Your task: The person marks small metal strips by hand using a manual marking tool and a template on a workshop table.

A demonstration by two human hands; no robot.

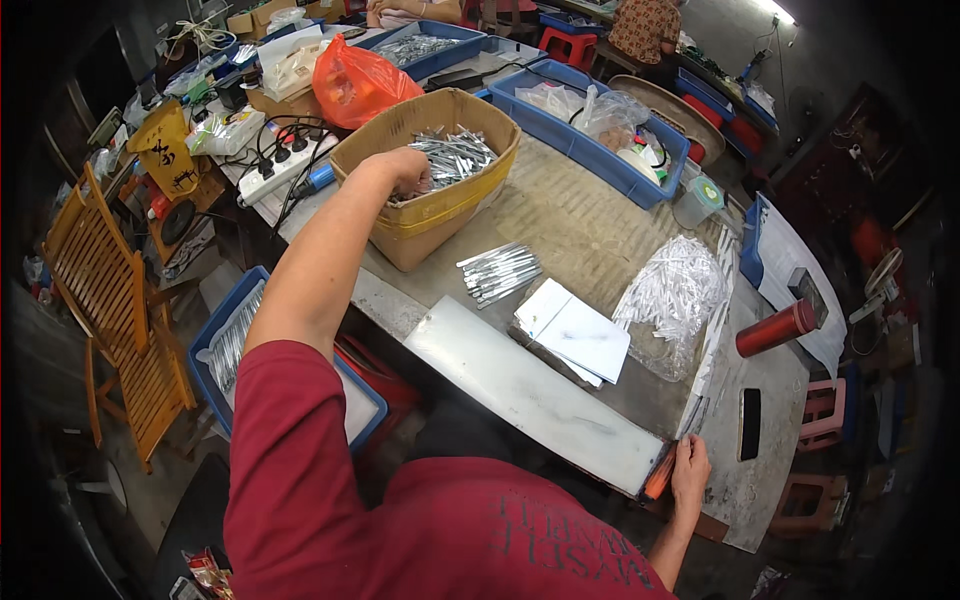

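Observation:
My left hand (408, 172) reaches over the rim of a yellow-taped cardboard box (425, 225). Its fingers curl down at the edge of a heap of flat metal strips (455, 152); whatever they grip is hidden. At the right end of a long white board (530, 385), my right hand (690, 468) has its fingers closed beside an orange piece (658, 482) and some thin dark strips. What those fingers hold is too small to make out. A neat row of metal strips (498, 272) lies between the box and a stack of white cards (575, 330).
A clear bag of white slips (675, 285) lies beyond the cards. Near the right edge are a red tumbler (775, 328) and a black phone (749, 424). Blue trays (600, 165) and a red plastic bag (358, 82) are farther back. A wooden chair (110, 290) stands left.

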